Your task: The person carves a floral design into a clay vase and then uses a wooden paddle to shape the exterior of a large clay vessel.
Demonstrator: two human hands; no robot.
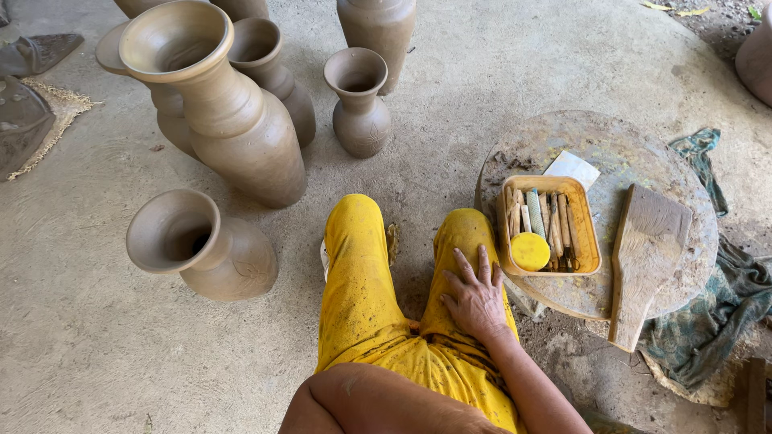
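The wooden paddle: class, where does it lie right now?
In the head view, the wooden paddle lies at the right on the round stone slab, just right of the orange tool tray.

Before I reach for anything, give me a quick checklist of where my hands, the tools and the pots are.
1. Right hand free: ok, resting flat on the yellow trousers.
2. Left hand: cannot tell, only the forearm shows.
3. Tool tray within sight: ok, on the round stone slab, sticks and yellow sponge inside.
4. Wooden paddle: ok, lying flat beside the tray.
5. Clay vases upright: not ok, one vase lies tilted on its side.
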